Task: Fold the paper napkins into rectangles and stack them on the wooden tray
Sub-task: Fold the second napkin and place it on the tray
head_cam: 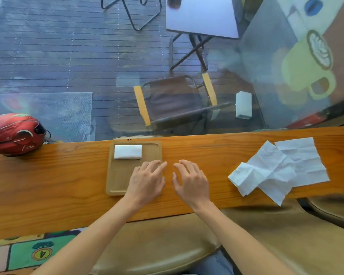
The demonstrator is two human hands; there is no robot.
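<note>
A wooden tray [117,175] lies on the long wooden counter [48,185] in front of me. One folded white napkin [128,151] sits in the tray's far left corner. My left hand [147,180] hovers over the tray's right side, fingers relaxed and holding nothing. My right hand [191,180] is just right of the tray over the bare counter, fingers loosely spread, also holding nothing. Several unfolded white napkins [280,167] lie overlapping in a loose pile on the counter to the right, well apart from both hands.
A red helmet [15,133] rests at the counter's far left. A glass pane stands right behind the counter's far edge, with a chair and table beyond it. A tan padded seat [167,245] is below the counter's near edge.
</note>
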